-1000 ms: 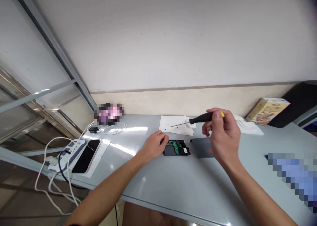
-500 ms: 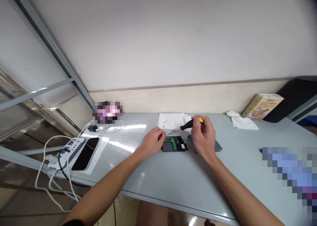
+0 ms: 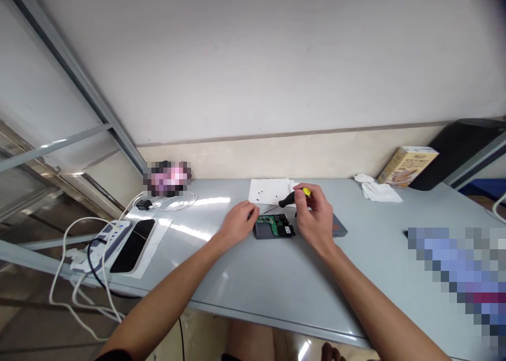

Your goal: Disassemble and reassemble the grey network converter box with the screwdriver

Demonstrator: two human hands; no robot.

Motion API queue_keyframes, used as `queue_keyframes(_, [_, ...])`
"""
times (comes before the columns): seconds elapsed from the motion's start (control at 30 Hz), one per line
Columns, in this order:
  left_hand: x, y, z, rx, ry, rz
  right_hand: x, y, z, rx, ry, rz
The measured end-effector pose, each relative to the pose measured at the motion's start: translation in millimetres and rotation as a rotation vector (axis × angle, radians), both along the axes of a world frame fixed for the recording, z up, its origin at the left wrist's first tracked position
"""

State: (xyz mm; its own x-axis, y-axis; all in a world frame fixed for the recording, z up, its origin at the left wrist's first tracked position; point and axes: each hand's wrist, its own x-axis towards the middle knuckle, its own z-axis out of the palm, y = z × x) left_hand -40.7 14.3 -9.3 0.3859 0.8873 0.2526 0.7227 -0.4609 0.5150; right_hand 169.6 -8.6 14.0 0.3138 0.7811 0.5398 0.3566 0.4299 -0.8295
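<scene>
My right hand (image 3: pixel 317 216) is closed around a screwdriver (image 3: pixel 288 199) with a black and yellow handle. Its thin shaft slants down to the left, towards the fingertips of my left hand (image 3: pixel 238 224). Those fingers are pinched together by the left end of an opened device, a grey casing (image 3: pixel 263 233) with a green circuit board (image 3: pixel 272 223); what they grip is hidden. Partly behind my right hand lies a grey cover (image 3: pixel 340 226) with an orange mark. Several small dark screws (image 3: pixel 259 194) rest on white paper (image 3: pixel 269 187) beyond the device.
On the left are a phone (image 3: pixel 133 245), a power strip (image 3: pixel 106 240) and loose white cables (image 3: pixel 59 276). Crumpled tissue (image 3: pixel 379 191), a yellow box (image 3: pixel 409 166) and a black object (image 3: pixel 454 150) stand at the back right. A blurred-out blue item (image 3: pixel 454 266) lies at right.
The whole view has shifted slightly. My right hand and the screwdriver have moved a little left, uncovering more of the grey cover. My left hand stays by the device.
</scene>
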Motion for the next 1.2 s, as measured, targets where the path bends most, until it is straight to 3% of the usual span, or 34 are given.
queue_keyframes(0.53, [-2.8, 2.2, 3.4, -0.056, -0.053, -0.106, -2.8, -4.6, -3.5, 0.003, -0.028, 0.047])
queue_keyframes(1.2, [-6.3, 7.1, -2.8, -0.061, -0.094, -0.186, -4.8, -5.5, -6.2, 0.024, -0.057, 0.064])
